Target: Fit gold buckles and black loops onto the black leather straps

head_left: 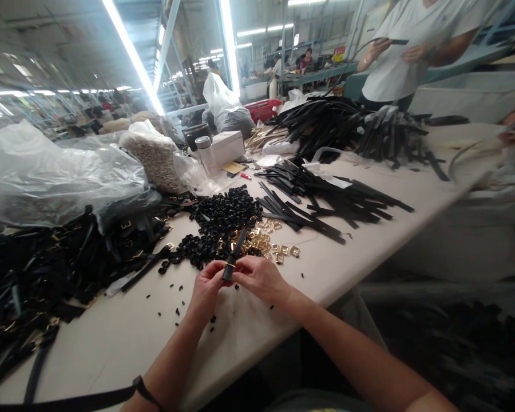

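Between my two hands is a short black strap with a gold buckle around it near its lower end. My left hand pinches the strap from the left. From the other side, the thumb and fingers of my right hand close on the same strap by the buckle. Just beyond my hands lies a heap of small black loops. Loose gold buckles are piled to its right, partly hidden behind the strap.
Black straps with buckles are massed at the left under a plastic bag. Black strips lie at the right, with larger bundles behind. A jar stands by a white box. Another person stands across the table.
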`<action>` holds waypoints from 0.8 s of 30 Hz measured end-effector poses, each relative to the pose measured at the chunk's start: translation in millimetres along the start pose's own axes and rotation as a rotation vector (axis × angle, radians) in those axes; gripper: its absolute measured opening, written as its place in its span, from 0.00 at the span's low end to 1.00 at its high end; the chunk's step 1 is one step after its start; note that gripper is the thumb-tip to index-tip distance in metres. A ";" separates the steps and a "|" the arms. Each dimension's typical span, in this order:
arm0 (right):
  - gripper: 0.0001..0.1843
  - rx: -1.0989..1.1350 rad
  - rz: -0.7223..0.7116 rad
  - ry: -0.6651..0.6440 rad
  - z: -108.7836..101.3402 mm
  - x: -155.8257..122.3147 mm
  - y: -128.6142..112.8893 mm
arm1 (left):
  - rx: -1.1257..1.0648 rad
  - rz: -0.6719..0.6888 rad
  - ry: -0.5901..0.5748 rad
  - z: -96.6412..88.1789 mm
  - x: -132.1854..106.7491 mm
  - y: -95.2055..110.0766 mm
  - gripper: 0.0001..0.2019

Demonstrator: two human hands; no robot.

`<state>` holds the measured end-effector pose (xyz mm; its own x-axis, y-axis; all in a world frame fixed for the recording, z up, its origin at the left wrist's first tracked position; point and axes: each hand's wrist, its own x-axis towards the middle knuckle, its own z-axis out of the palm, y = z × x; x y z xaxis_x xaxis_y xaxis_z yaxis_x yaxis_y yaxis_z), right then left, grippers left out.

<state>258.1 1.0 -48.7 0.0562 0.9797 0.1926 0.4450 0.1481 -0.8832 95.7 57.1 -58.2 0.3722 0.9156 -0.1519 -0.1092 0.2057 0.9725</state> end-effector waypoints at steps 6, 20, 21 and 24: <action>0.21 0.712 0.158 -0.007 16.7 6.6 6.6 | 0.024 0.051 -0.020 5.5 -1.2 -1.7 0.11; 0.14 0.472 0.001 0.202 22.3 6.2 21.4 | 0.272 0.096 -0.135 -10.6 10.1 4.7 0.12; 0.14 0.455 -0.001 0.215 22.1 5.3 23.2 | 0.321 0.101 -0.104 -21.4 12.6 12.9 0.12; 0.14 0.486 0.036 0.183 22.9 2.2 26.0 | 0.543 0.160 0.104 -63.8 19.8 42.5 0.11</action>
<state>249.3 10.1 -81.1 0.2388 0.9520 0.1914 -0.0244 0.2030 -0.9789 39.6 106.0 -31.2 0.2940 0.9557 0.0145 0.3425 -0.1195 0.9319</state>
